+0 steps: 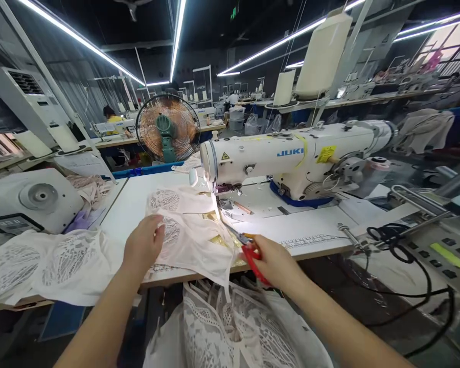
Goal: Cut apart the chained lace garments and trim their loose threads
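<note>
A pale bra (193,240) with lace cups lies across the table edge, its upper end by the needle of the white sewing machine (260,158). My left hand (144,244) pinches the fabric at the left lace cup, fingers closed on it. In my right hand (274,263) are scissors (255,260) with red handles, fingers through the grips. Their blades point up and left along a light strip at the bra's right edge, just below the needle. Whether the blades are apart I cannot make out.
Several lace bras (233,322) hang below the table front, and another lace bra (53,260) lies at left beside a second machine (34,199). A fan (167,128) stands behind. Thread cones (324,56) rise at right, above a control panel (444,255) with cables.
</note>
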Action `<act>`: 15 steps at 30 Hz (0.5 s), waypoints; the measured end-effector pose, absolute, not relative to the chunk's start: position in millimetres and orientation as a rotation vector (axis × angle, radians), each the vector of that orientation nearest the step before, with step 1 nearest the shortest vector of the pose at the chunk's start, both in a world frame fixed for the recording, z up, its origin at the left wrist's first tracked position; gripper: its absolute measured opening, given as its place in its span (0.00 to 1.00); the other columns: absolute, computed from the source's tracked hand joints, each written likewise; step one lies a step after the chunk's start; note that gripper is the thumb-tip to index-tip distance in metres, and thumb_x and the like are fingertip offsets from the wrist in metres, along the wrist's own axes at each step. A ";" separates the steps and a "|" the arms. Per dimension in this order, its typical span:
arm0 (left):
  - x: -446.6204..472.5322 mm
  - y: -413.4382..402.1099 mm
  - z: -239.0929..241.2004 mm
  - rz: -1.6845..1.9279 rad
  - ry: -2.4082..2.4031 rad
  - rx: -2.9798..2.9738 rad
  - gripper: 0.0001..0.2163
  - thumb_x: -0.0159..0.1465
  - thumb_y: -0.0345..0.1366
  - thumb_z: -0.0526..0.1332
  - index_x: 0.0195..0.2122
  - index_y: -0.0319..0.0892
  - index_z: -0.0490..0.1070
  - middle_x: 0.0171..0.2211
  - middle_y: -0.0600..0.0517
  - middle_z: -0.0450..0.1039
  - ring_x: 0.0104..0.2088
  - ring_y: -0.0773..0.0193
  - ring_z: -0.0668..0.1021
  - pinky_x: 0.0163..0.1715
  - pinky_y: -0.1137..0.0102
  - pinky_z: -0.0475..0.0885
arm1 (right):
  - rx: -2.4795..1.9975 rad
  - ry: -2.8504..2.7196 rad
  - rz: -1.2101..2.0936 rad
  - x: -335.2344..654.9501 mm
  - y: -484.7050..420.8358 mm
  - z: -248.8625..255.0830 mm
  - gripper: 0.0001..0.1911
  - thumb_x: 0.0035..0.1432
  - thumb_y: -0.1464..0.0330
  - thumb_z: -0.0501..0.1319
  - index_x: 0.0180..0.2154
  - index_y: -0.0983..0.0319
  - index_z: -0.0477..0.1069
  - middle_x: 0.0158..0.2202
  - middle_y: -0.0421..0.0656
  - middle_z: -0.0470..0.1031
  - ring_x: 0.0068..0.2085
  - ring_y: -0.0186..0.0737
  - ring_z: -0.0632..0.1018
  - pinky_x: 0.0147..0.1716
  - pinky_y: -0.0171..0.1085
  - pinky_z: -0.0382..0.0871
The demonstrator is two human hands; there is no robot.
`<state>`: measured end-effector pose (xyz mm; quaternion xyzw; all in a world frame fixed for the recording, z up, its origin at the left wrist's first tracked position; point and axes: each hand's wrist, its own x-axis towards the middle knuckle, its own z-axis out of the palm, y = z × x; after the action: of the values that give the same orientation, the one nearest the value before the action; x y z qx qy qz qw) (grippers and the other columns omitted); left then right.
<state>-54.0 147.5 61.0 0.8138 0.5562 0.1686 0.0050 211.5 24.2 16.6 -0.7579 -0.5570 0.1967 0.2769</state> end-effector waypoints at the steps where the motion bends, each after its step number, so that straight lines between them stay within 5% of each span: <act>1: -52.7 165.5 62.7 0.484 1.817 2.504 0.18 0.64 0.36 0.48 0.53 0.35 0.64 0.54 0.39 0.66 0.47 0.55 0.74 0.48 0.63 0.68 | -2.027 -1.498 0.538 204.0 37.6 16.4 0.13 0.49 0.63 0.62 0.24 0.58 0.58 0.24 0.41 0.70 0.26 0.41 0.70 0.23 0.35 0.55; 5: -54.8 209.9 50.9 0.356 1.904 2.403 0.17 0.58 0.33 0.55 0.47 0.34 0.67 0.41 0.39 0.74 0.39 0.53 0.78 0.35 0.66 0.70 | -1.925 -1.499 0.612 196.2 59.9 15.9 0.13 0.46 0.75 0.61 0.23 0.59 0.56 0.22 0.39 0.66 0.26 0.38 0.68 0.23 0.33 0.53; 11: -78.8 204.2 45.7 0.357 1.762 2.379 0.05 0.55 0.31 0.53 0.23 0.41 0.65 0.24 0.49 0.72 0.29 0.58 0.77 0.30 0.69 0.69 | -1.636 -1.419 0.911 198.2 34.5 30.7 0.07 0.51 0.71 0.56 0.28 0.59 0.56 0.21 0.33 0.61 0.22 0.32 0.67 0.22 0.32 0.60; 15: -112.6 174.7 52.3 0.733 1.588 2.139 0.12 0.58 0.44 0.53 0.32 0.41 0.67 0.20 0.54 0.70 0.24 0.60 0.76 0.25 0.69 0.73 | -1.364 -1.251 1.193 201.3 6.5 36.5 0.10 0.53 0.64 0.58 0.32 0.59 0.56 0.23 0.34 0.63 0.27 0.36 0.73 0.26 0.33 0.64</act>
<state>-112.6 174.7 52.3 0.7603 0.5645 0.2606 0.1881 201.3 6.5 36.5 -0.5523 -0.5066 0.4832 0.4526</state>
